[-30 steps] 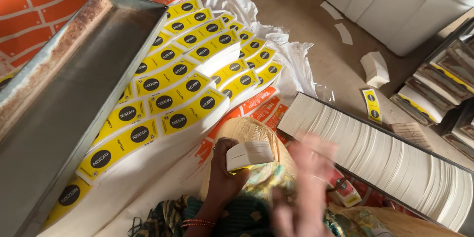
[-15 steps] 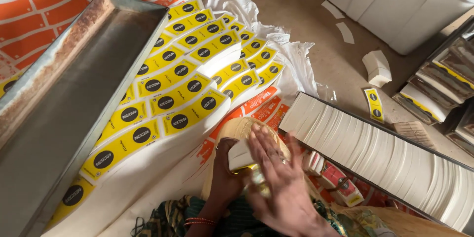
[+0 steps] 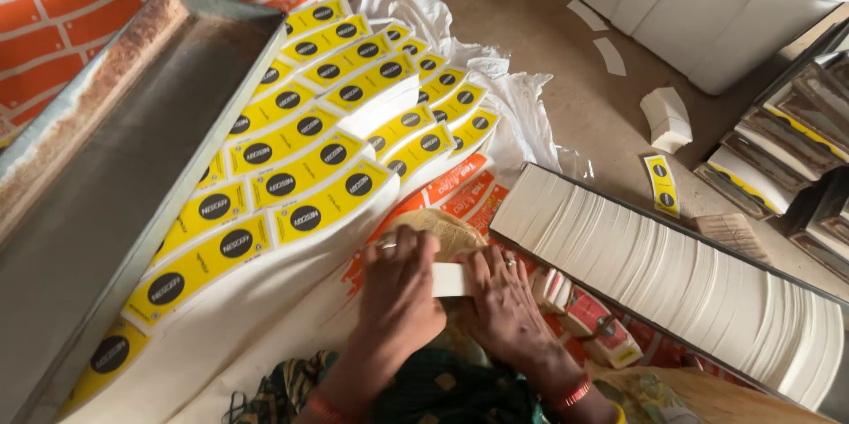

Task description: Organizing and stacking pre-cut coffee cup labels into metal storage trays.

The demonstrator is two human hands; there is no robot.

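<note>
Biggest thing in view is the grey metal tray (image 3: 115,176), long and rusty along its far rim, and I'll place everything off that. Lying right against the tray's right edge is a big fanned-out spread of yellow label strips (image 3: 305,154) with black round marks, overlapping like roof tiles on white paper. Further right of the tray, past the hands, sits a long row of white cards (image 3: 672,274) packed on edge in a dark holder. Well beyond that, far from the tray, there's a white plastic bin (image 3: 707,8) and a small loose white card stack (image 3: 668,119) on the floor. Now the small stuff: near the tray's lower right, both hands are on a small white stack of cards (image 3: 453,279) held over a round woven pad (image 3: 442,229). The left hand (image 3: 398,287) is pressed down over the stack's left end, fingers closed around it, and the right hand (image 3: 504,300) is closed on the right end, so it's pinched from both sides. My guess on handling: the stack is light, stiff as a block but made of thin slippery sheets that'll slide or fan out if the squeeze loosens, and the edges could dent or bend. Best hold looks like the two short ends, squeezed evenly, with a thumb on top to keep the pile square.
</note>
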